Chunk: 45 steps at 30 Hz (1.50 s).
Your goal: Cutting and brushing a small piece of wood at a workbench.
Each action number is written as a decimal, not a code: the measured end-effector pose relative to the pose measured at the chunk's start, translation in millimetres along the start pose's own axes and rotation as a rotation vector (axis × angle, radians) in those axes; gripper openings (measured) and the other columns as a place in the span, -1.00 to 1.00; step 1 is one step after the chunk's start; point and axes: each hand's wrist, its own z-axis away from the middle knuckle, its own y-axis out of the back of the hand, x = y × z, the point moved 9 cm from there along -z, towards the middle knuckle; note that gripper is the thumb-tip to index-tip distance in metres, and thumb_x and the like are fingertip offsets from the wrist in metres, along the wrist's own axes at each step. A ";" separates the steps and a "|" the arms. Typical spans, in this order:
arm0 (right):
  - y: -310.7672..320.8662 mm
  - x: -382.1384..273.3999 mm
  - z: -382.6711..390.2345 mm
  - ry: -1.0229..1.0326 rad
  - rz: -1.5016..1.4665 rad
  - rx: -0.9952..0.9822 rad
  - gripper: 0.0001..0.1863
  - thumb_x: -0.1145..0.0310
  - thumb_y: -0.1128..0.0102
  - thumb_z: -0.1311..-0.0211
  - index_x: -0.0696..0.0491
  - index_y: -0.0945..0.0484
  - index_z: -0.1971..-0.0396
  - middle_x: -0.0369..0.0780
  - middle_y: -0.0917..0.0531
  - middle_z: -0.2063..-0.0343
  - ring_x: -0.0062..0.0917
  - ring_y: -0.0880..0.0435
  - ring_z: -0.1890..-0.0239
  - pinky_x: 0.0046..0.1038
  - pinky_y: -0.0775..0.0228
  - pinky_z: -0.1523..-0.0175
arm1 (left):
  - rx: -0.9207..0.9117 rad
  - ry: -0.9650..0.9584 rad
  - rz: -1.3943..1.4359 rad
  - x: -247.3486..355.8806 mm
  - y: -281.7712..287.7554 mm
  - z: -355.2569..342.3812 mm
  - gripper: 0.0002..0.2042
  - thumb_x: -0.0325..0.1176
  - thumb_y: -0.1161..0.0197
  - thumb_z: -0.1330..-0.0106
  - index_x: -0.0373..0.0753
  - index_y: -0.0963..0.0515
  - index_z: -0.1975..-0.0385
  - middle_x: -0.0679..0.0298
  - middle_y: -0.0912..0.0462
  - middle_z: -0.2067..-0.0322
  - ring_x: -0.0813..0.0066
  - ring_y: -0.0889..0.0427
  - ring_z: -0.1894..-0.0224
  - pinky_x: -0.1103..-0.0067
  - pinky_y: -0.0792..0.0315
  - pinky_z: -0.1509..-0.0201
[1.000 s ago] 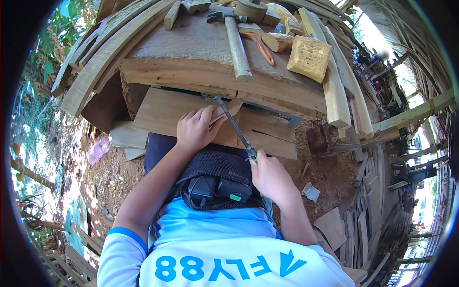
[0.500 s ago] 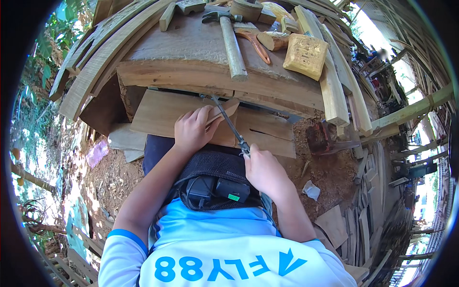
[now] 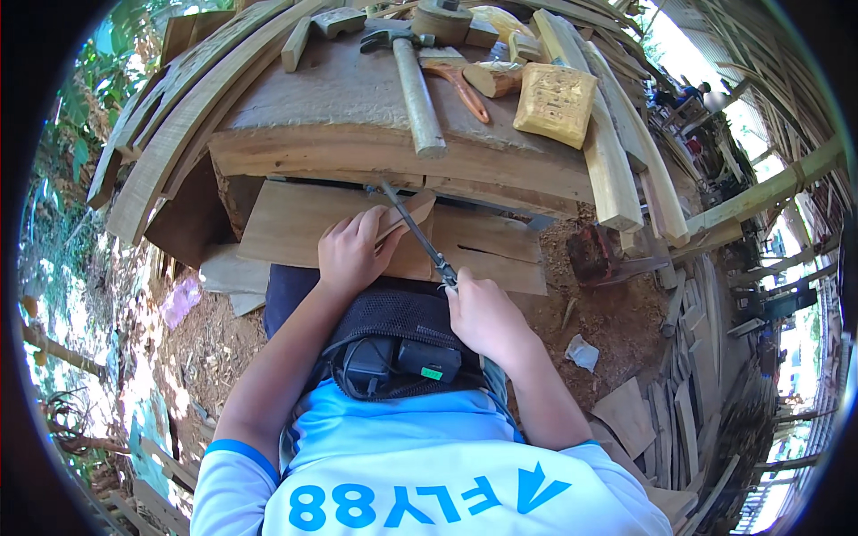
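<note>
My left hand (image 3: pixel 351 255) is closed around a small wooden piece (image 3: pixel 414 213) with a pointed end, pressing it over the light plank (image 3: pixel 295 219) in front of my lap. A long, thin, dark file (image 3: pixel 416 225) lies slantwise across that piece. Its handle end is in my right hand (image 3: pixel 487 322), whose fingers wrap round it and hide most of the grip. The file's tip points away toward the front edge of the thick wooden bench (image 3: pixel 331 147). My left fingers partly cover the wooden piece.
On the bench lie a claw hammer (image 3: pixel 416 98), an orange-handled brush (image 3: pixel 465 94) and a yellowish block (image 3: pixel 555 104). Long boards (image 3: pixel 183 116) flank it on the left, others (image 3: pixel 617 170) on the right. Wood scraps (image 3: pixel 630 420) and a white crumpled scrap (image 3: pixel 582 354) lie on the ground.
The whole view has shifted slightly. My right hand has pushed the file a little farther forward across the wooden piece, while my left hand keeps its hold.
</note>
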 end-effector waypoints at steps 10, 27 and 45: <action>33.1 57.3 90.5 -0.030 -0.110 -0.193 -0.73 0.25 -0.16 -0.41 0.18 -0.46 0.15 0.02 -0.63 0.52 -0.05 -0.67 0.47 -0.14 -0.41 0.37 | 0.005 0.022 0.001 -0.7 1.1 -0.1 -0.70 -0.15 -0.45 -0.19 -0.16 -0.59 0.20 0.26 -0.73 0.40 0.21 -0.71 0.46 0.39 -0.58 0.36; 183.9 -55.8 -76.2 0.438 -0.130 0.792 -0.41 0.55 -0.33 -0.14 0.05 -0.42 -0.21 0.01 -0.56 0.04 -0.20 -0.64 0.03 -0.23 -0.49 -0.13 | 0.006 0.026 -0.009 -2.0 1.2 0.3 -0.70 -0.15 -0.45 -0.17 -0.14 -0.59 0.21 0.27 -0.73 0.41 0.23 -0.71 0.48 0.39 -0.57 0.37; 198.0 -88.4 -159.5 0.338 -0.296 0.734 -0.64 0.25 -0.41 -0.21 0.12 -0.61 0.08 -0.16 -0.73 0.18 -0.43 -0.71 0.08 -0.35 -0.56 -0.01 | -0.061 0.062 0.012 -5.0 -1.4 0.9 -0.66 -0.18 -0.47 -0.17 -0.19 -0.57 0.16 0.23 -0.74 0.33 0.17 -0.74 0.38 0.35 -0.61 0.30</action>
